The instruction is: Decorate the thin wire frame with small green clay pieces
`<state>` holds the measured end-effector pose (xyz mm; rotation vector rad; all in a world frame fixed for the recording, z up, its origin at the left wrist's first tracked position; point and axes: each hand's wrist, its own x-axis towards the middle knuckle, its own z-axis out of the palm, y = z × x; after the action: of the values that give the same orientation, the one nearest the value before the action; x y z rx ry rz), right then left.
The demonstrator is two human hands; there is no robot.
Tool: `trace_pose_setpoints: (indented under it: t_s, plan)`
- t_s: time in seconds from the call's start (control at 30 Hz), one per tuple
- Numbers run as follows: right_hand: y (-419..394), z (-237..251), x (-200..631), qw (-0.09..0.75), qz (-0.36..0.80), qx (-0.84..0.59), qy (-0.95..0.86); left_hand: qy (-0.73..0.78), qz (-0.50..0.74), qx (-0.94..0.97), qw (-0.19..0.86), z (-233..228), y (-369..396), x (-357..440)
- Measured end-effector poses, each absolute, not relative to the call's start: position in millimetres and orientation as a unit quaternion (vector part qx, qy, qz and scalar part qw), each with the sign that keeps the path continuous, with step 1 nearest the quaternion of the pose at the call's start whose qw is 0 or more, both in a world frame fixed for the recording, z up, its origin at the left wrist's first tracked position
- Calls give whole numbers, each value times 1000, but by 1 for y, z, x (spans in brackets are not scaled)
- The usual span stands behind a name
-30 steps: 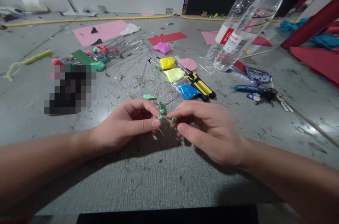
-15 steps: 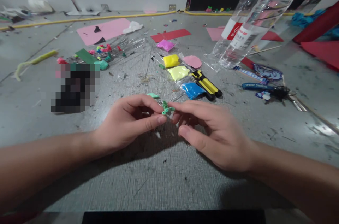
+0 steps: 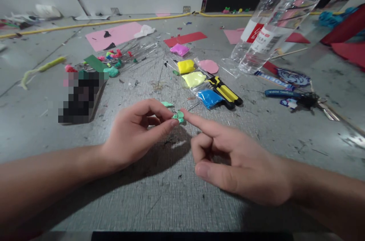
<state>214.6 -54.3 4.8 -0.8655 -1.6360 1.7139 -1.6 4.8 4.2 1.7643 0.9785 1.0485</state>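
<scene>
My left hand (image 3: 133, 132) pinches a small green clay piece (image 3: 179, 116) between thumb and forefinger. The piece has several little rounded, leaf-like lobes; its underside is partly hidden by my fingertips. From the right, my right hand (image 3: 236, 163) reaches out its index finger, whose tip touches or nearly touches the clay. Its other fingers are curled, and the thumb stands apart with nothing held. Just behind my left fingers lies a light green scrap of clay (image 3: 167, 104) on the grey table (image 3: 159, 203).
Packets of blue (image 3: 210, 98), pale yellow and yellow clay lie ahead beside yellow-black pliers (image 3: 227, 92). Two clear bottles (image 3: 262, 43) stand at the back right, near keys on a lanyard (image 3: 310, 100). A blurred-out dark object (image 3: 81, 98) and clay-tipped wires (image 3: 119, 56) are left.
My right hand has drawn back slightly right and down, straightening its index finger toward the clay while the others curl. The clay piece has turned in my left fingers.
</scene>
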Motion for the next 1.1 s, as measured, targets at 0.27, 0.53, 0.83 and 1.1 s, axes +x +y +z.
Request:
trace_pose_setpoints:
  t_s: [0.27, 0.53, 0.83, 1.1]
  plan:
    - [-55, 9, 214, 289, 677, -335, -588, 399, 424, 704, 407, 5, 2, 0]
    - [-58, 11, 214, 261, 687, -348, -583, 363, 437, 752, 334, 2, 1, -3]
    - [-62, 18, 213, 214, 718, -370, -550, 297, 437, 812, 247, -3, 6, -6]
    - [-60, 15, 213, 203, 710, -360, -571, 299, 433, 815, 244, -3, 5, -6]
